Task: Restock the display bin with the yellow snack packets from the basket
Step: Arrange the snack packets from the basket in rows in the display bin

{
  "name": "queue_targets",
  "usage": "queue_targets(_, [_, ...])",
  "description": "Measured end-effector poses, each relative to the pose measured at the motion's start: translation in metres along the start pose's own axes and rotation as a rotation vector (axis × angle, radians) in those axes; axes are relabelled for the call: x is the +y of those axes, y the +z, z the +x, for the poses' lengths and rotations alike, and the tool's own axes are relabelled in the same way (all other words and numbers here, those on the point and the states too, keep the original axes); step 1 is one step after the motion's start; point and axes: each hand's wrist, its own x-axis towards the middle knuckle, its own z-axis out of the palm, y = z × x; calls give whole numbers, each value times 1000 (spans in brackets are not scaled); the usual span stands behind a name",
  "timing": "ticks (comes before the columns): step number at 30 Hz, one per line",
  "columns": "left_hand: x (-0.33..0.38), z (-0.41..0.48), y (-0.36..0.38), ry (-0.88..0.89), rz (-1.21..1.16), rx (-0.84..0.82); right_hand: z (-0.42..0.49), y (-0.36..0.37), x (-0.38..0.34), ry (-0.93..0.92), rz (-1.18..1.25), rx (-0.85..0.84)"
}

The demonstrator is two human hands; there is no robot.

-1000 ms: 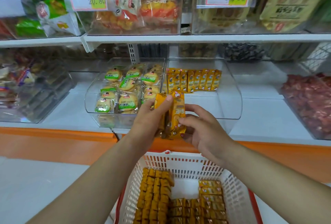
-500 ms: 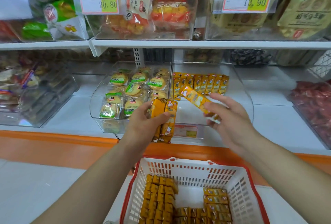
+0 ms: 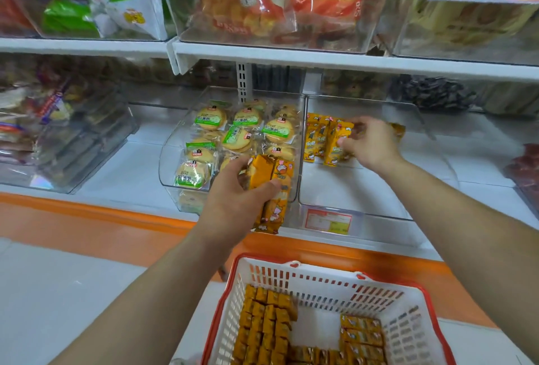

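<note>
I'm watching the white shelf [image 3: 131, 160] carrying clear bins: the display bin [image 3: 350, 214] sitting just beside the cake bin [image 3: 168, 160], a snack bin [image 3: 87, 146] standing apart, further left.

My right hand [image 3: 369, 143] hides the right end of the yellow snack packets [image 3: 319, 137] in the clear plastic bin [image 3: 350, 186]; I can't tell whether it grips one. The frame's bottom edge cuts off the white, red-rimmed plastic basket [image 3: 320, 280].
</note>
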Motion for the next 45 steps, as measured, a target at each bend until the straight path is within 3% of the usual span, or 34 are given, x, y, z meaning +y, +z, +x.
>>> queue_targets(4, [-6, 5, -3, -1, 20, 10, 30, 26, 7, -9, -230, -16])
queue_targets(13, [-11, 13, -3, -13, 69, 32, 43, 58, 25, -27, -224, 56])
queue_targets(16, [-12, 15, -3, -18, 72, 28, 41, 54, 32, 1, -184, 12])
queue_targets(19, [-12, 17, -2, -20, 82, 17, 40, 54, 33, 16, -293, -69])
queue_targets(24, [-13, 17, 2, -3, 86, 2, 45, 60, 26, 4, -443, -51])
queue_targets(34, [-11, 10, 3, 13, 36, -30, 30, 24, -2, -16, -507, -121])
queue_targets(36, [-8, 7, 6, 5, 27, -35, 9, 0, -16, -34, -411, -99])
queue_targets(39, [-4, 0, 13, 7, -19, -70, -45, -36, -40, -29, -83, -97])
queue_targets(43, [-2, -13, 28, -21, -76, -151, -131, -68, -61, 56, 407, -330])
queue_targets(45, [-2, -20, 38, -18, -109, -191, -162, -71, -66, 107, 506, -418])
